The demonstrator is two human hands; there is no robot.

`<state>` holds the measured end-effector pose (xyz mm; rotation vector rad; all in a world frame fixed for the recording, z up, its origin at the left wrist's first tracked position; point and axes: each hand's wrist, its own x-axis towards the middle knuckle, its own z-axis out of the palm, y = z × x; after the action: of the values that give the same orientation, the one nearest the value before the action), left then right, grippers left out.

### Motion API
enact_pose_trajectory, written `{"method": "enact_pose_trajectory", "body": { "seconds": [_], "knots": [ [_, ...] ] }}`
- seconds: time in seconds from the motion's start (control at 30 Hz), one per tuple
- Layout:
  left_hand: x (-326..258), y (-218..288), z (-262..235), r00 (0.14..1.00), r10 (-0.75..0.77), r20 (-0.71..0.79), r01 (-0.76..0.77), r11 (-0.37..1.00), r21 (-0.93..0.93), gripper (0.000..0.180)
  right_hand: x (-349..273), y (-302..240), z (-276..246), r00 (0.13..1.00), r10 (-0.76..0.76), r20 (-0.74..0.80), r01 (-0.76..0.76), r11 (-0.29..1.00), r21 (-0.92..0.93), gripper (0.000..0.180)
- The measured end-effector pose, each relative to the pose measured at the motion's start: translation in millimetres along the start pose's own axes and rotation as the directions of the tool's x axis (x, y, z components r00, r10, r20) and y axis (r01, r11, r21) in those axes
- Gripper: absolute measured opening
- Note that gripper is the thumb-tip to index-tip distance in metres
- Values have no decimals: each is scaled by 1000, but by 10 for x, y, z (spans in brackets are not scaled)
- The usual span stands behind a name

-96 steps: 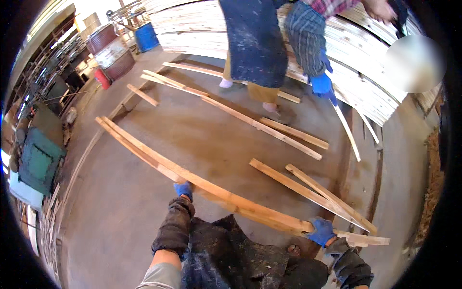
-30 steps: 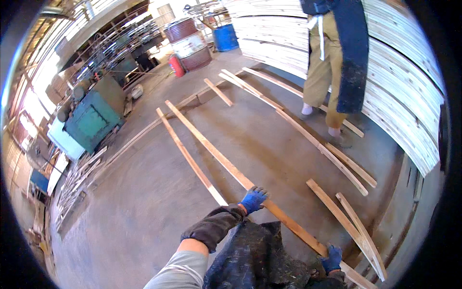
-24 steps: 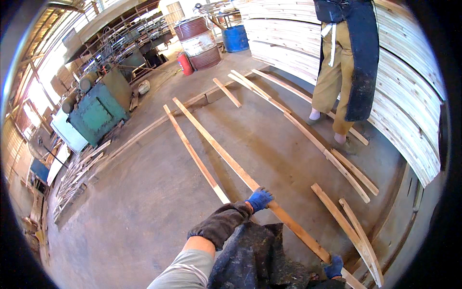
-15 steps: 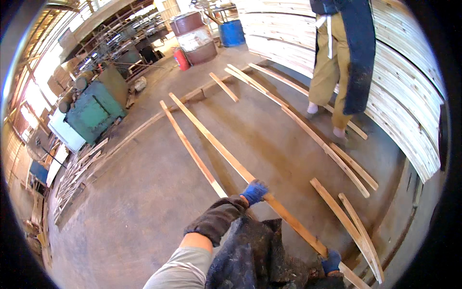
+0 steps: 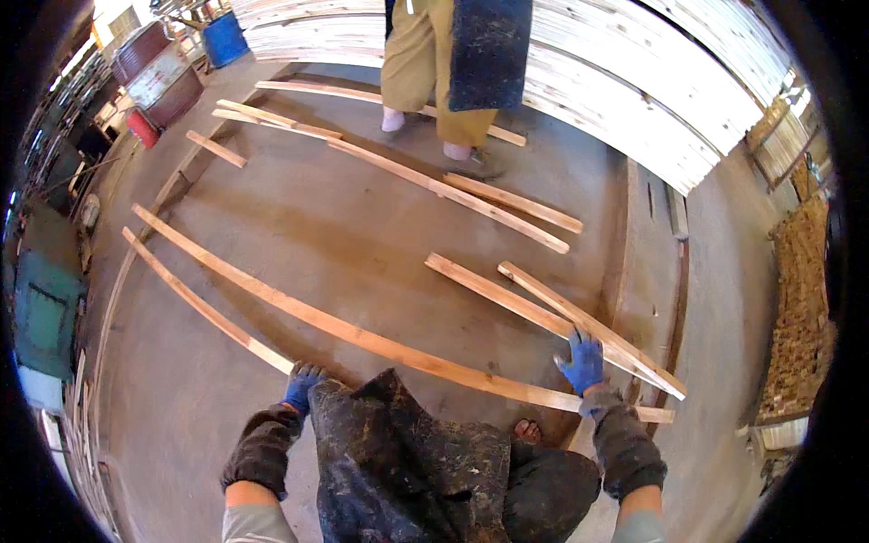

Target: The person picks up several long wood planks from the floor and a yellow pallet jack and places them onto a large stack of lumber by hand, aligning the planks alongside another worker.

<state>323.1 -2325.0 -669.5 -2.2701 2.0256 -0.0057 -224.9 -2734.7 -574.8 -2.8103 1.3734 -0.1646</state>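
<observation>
Well beyond your left fingers stand a maroon-and-white drum (image 5: 161,77) and a blue drum (image 5: 224,40), insides hidden. You've released the long wooden strip (image 5: 362,336); your left hand (image 5: 303,388) meets a shorter strip's (image 5: 208,311) end, grip unclear; your right hand (image 5: 584,360) spreads its fingers over paired strips (image 5: 493,290).

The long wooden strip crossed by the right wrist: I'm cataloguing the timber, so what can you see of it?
The long wooden strip is narrow and looks like bare wood, orange-tan, paler at the right end. It runs from upper left to lower right over the floor; its bow may come from the lens. The right wrist crosses it near that end; the right hand lies beyond it, not gripping it. Whether wrist and wood touch, and what bears the strip, I cannot tell.
</observation>
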Motion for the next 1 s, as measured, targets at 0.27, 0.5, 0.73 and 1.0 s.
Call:
{"method": "enact_pose_trajectory", "body": {
  "seconds": [0.27,0.5,0.73,1.0],
  "knots": [
    [22,-75,388,978,-37,206,50,997,-58,35,461,-2,262,988,-156,-23,148,968,-204,72],
    [343,-268,-261,884,201,423,-99,963,-251,21,31,-1629,-565,674,-669,314,444,706,552,61],
    [454,-90,-787,963,145,229,-79,959,-274,23,-16,-2697,-323,617,-787,-25,607,455,651,71],
    [848,209,-939,964,154,215,-144,988,-62,16,-115,-2880,-9,672,-738,61,536,541,648,67]
  ]
}}
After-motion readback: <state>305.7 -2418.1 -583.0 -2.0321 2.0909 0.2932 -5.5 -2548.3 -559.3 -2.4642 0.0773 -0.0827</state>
